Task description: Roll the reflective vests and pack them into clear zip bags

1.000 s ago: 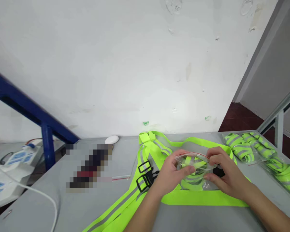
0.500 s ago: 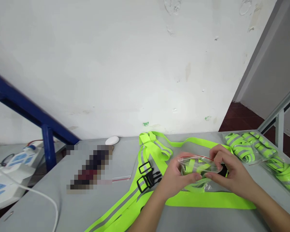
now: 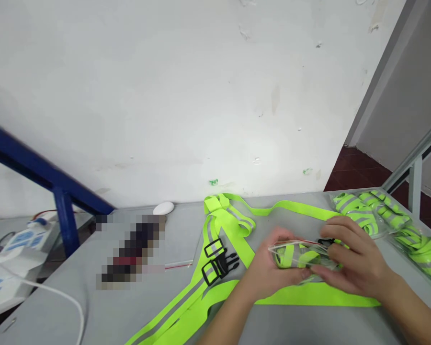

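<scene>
Both hands meet over the grey worktop point(image 3: 93, 306) on a small clear zip bag point(image 3: 301, 256) stuffed with a folded neon-yellow reflective strap. The left hand point(image 3: 269, 270) cups the bag from below and on its left end, thumb pressed along the front edge, fingers curled underneath. The right hand point(image 3: 355, 256) closes over the bag's right end from above, fingers spread across the top near the red seal line; a bit of black plastic shows just under its fingertips. The bag sits between the two palms, lifted slightly off the surface, and it is blurred, so whether the seal is closed cannot be told.

Directly beneath the hands lies an unfolded reflective vest harness point(image 3: 215, 225), its yellow bands with grey stripes running out to the left of the left hand and toward the near edge. Its black buckle point(image 3: 221, 263) rests just left of the left hand. Beyond the right hand, to its right, bagged straps point(image 3: 366, 213) lie in a row. Well to the left of the left hand, a white cable point(image 3: 57, 299) curves over the worktop, and a small white oval object point(image 3: 163, 208) lies by the wall.
</scene>
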`<state>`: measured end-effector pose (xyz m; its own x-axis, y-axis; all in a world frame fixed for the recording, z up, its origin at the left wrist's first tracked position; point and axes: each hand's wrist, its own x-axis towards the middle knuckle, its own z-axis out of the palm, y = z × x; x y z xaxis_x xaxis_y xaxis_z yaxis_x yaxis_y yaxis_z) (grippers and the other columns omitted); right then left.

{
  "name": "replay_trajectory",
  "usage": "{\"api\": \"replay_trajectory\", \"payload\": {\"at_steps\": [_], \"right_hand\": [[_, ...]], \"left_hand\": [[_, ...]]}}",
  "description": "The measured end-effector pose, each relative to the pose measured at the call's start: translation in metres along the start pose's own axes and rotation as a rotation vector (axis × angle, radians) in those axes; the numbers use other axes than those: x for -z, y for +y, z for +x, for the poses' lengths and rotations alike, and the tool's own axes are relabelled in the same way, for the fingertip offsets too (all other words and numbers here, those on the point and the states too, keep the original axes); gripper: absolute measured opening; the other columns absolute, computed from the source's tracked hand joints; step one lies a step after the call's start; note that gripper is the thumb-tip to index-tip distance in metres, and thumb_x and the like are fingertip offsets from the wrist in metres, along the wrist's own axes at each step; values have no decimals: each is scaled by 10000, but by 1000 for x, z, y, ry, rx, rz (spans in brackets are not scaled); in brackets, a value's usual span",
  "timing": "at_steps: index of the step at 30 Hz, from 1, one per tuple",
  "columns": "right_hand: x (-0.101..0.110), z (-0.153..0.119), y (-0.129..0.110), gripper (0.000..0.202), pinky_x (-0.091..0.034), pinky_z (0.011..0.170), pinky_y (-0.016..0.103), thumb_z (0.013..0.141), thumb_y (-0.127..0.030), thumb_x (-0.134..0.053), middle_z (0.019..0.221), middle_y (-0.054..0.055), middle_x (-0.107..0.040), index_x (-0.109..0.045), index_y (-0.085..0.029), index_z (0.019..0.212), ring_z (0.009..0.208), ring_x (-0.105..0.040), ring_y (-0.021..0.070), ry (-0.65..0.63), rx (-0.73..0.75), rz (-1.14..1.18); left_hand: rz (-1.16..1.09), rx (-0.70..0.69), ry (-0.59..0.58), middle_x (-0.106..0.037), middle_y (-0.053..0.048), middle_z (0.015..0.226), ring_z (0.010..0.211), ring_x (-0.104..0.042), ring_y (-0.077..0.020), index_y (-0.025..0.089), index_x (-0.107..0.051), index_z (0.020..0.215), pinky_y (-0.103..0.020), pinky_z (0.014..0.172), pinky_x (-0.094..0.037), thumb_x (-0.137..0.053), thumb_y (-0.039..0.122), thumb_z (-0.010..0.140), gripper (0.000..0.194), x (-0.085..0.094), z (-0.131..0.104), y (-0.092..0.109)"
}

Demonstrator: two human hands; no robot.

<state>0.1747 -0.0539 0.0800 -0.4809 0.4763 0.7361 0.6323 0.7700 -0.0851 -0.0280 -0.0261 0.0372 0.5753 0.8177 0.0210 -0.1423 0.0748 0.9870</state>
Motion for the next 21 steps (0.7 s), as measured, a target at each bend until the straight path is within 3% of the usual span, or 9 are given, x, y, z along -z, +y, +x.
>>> {"api": "replay_trajectory", "payload": {"at_steps": [2,5,7,10,12,16,21], "right_hand": [[3,-2,7,267,-476,637,315,816,-209,-660,814,67,-596,-428,-220,685,745,-573,187,72,-63,-16],[7,-3,15,193,-465,579,277,856,-252,-620,799,57,-581,-471,-215,739,679,-570,159,58,-127,16],[8,-2,15,149,-489,649,314,877,-334,-595,885,94,-593,-562,-190,868,772,-592,194,25,-99,14],[4,0,6,330,-483,826,405,863,-395,-617,1131,168,-573,-606,-160,1094,1018,-568,270,-58,-48,-1],[1,3,-2,373,-451,917,441,842,-375,-654,1254,178,-529,-605,-166,1147,1154,-503,298,-146,-61,29],[-2,9,-14,216,-437,970,425,854,-294,-648,1321,122,-517,-636,-218,1055,1248,-437,273,-282,-99,163],[-1,12,-19,141,-454,960,418,873,-313,-622,1306,105,-538,-660,-222,974,1251,-433,268,-417,-115,206]], "left_hand": [[-20,8,29,-640,-48,995,945,-605,-239,187,-537,976,-312,777,-479,-847,306,600,502,0,1,-2],[-54,-28,85,-624,-64,1081,1021,-589,-268,189,-578,1049,-329,828,-480,-855,349,581,566,0,3,-4],[-67,-57,93,-609,-71,1135,1071,-574,-282,194,-582,1083,-338,865,-477,-868,336,560,612,0,5,-5],[-50,-67,85,-600,-72,1158,1089,-571,-284,206,-551,1140,-348,883,-478,-884,274,531,697,-1,5,-7],[-17,-87,66,-590,-79,1190,1118,-558,-287,204,-534,1167,-359,912,-468,-877,232,540,715,-2,5,-10],[20,-120,14,-592,-84,1223,1124,-560,-288,202,-518,1209,-380,939,-460,-845,186,565,723,-4,4,-13],[48,-29,-17,-634,-59,1170,1024,-611,-260,210,-540,1191,-343,846,-500,-803,155,602,648,-3,3,-13]]}}
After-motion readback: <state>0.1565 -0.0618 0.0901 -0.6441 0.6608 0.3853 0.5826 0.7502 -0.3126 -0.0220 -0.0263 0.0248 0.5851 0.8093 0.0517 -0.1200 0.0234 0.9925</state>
